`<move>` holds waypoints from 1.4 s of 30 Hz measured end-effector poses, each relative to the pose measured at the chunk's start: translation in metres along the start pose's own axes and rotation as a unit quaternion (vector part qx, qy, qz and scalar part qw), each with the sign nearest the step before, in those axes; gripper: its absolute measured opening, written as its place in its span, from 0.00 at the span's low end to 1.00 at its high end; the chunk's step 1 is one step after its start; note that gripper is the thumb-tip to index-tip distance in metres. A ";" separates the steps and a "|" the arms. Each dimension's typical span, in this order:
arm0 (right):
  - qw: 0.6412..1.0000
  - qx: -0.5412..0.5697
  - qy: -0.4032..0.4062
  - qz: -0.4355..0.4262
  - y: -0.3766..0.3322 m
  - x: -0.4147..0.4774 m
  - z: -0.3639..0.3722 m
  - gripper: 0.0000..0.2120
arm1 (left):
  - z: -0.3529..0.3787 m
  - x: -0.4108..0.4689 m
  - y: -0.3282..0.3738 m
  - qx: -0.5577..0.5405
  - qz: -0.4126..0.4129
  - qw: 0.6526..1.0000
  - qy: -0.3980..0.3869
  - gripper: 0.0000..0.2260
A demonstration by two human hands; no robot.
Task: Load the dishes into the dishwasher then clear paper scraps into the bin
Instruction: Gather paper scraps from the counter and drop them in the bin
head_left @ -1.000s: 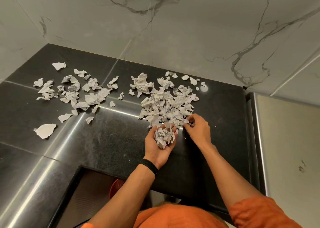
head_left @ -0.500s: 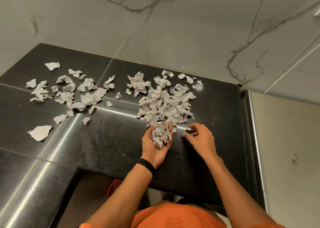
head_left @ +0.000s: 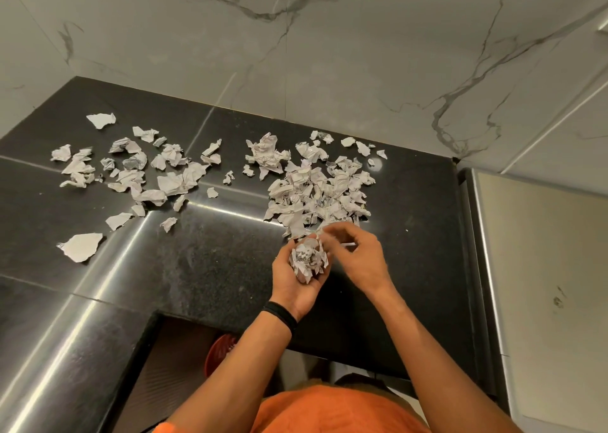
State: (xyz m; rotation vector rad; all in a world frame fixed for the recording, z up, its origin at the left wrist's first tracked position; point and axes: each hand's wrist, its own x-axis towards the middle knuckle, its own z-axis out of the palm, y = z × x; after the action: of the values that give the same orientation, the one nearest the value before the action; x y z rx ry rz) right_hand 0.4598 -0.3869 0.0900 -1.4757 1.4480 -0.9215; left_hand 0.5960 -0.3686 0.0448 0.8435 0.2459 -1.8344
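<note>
**Scraps gathered at the counter's near edge**

We cupped a wad of scraps (head_left: 307,261) in our left hand (head_left: 296,284) — our right hand (head_left: 358,258) pinched 1 scrap just beside it. The main pile (head_left: 316,192) lay just beyond both hands, toward the countertop's (head_left: 197,268) back-right corner, nearer the right.

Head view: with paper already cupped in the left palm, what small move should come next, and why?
Probably drop the right hand's pinched bits onto the wad of scraps in the left hand, then reach back to the near pile. The right fingertips sit just above the cupped palm, and that pile and the left scatter cover the black counter.
</note>
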 end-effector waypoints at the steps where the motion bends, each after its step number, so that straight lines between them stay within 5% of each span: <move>1: 0.999 -0.023 0.036 0.008 0.005 0.004 -0.001 0.07 | -0.001 -0.002 0.003 -0.011 0.000 1.000 -0.002 0.21; 3: 0.990 -0.121 0.071 0.018 0.021 0.011 -0.004 0.08 | -0.006 -0.005 0.009 -0.026 0.002 1.000 -0.004 0.21; 7: 0.933 -0.356 0.003 -0.041 0.048 0.020 -0.001 0.13 | -0.020 -0.009 0.020 -0.029 0.013 0.999 0.010 0.23; 12: 0.887 -0.445 0.037 -0.117 0.046 0.020 0.011 0.06 | -0.035 -0.015 0.030 -0.035 0.021 0.999 0.009 0.22; 20: 0.947 -0.264 0.138 -0.118 0.018 -0.008 0.024 0.05 | -0.046 -0.015 0.043 -0.043 0.036 0.998 0.020 0.20; 24: 0.968 -0.189 0.100 -0.128 -0.005 -0.024 0.044 0.04 | -0.041 -0.015 0.044 -0.012 0.042 0.999 0.020 0.19; 28: 0.995 -0.075 0.048 -0.042 -0.013 -0.032 0.066 0.03 | -0.041 -0.014 0.044 0.009 0.027 1.000 0.007 0.22; 42: 0.992 0.092 0.021 0.082 -0.015 -0.012 0.067 0.01 | -0.051 -0.026 0.055 -0.051 0.020 0.996 -0.065 0.21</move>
State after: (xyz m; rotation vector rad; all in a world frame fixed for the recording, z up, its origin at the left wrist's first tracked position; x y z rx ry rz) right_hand 0.5264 -0.3707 0.0800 -1.1911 1.4496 -0.9612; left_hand 0.6714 -0.3458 0.0362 0.6520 0.2353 -1.8152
